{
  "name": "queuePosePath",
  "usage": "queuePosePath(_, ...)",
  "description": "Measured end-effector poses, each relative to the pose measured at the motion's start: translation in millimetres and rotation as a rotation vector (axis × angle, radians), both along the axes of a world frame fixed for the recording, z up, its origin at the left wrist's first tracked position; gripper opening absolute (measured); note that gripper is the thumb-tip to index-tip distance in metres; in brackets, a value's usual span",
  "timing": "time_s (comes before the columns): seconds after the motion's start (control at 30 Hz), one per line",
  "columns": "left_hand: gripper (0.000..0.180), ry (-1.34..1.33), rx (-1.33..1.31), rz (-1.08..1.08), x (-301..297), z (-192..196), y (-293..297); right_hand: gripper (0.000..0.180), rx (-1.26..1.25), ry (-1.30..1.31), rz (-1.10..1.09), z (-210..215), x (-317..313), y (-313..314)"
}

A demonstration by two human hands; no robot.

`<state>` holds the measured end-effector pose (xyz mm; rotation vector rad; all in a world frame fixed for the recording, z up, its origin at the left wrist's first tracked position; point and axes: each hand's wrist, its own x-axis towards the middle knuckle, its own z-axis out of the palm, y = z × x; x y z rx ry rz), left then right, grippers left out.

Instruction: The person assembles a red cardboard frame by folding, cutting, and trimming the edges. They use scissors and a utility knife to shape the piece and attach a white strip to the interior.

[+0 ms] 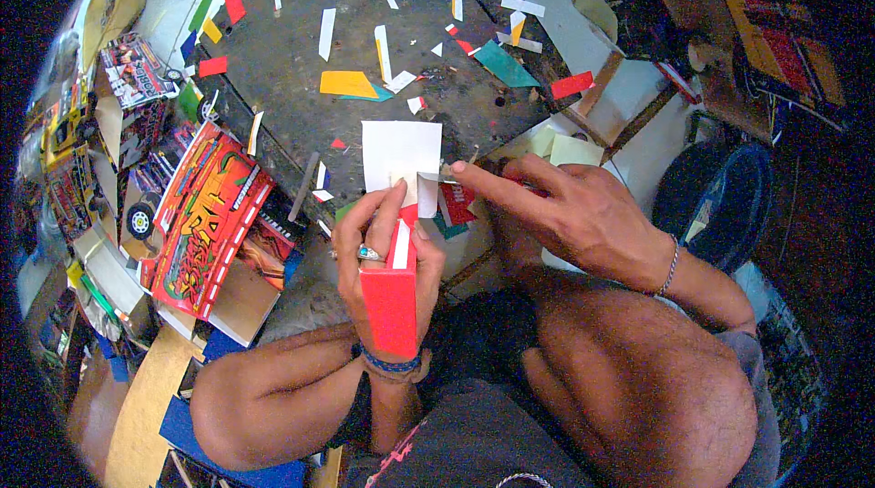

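Note:
My left hand (358, 237) is closed round a folded card piece, with a long red strip (390, 310) lying toward my wrist. At its far end a white panel (390, 146) stands out past my fingertips, with a small folded flap at its right edge. My right hand (583, 210) is just right of that flap, its index finger stretched out and the other fingers loosely bent. Nothing shows in its fingers, and its thumb is mostly hidden. Beneath the hands lies a red printed scrap (458, 203).
A dark worn board (283, 60) carries scattered red, white, yellow and green card offcuts (350, 84). Colourful printed card truck models (214, 219) and small black wheels (139, 219) crowd the left. A dark round tub (715, 205) stands at the right. My bent knees flank the hands.

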<state>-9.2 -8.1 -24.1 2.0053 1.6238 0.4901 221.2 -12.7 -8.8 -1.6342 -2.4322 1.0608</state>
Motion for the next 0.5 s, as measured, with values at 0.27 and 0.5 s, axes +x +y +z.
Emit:
queuePosePath(0.27,0.048,0.035,-0.032,0.011,0.5,2.1,0.8,0.078,-0.080,0.091,-0.027,0.2,2.1,0.3)
queuePosePath(0.5,0.048,-0.005,-0.022,0.033,2.3,-0.2,-0.4,0.079,-0.058,0.060,-0.025,-1.5,0.8,-0.7)
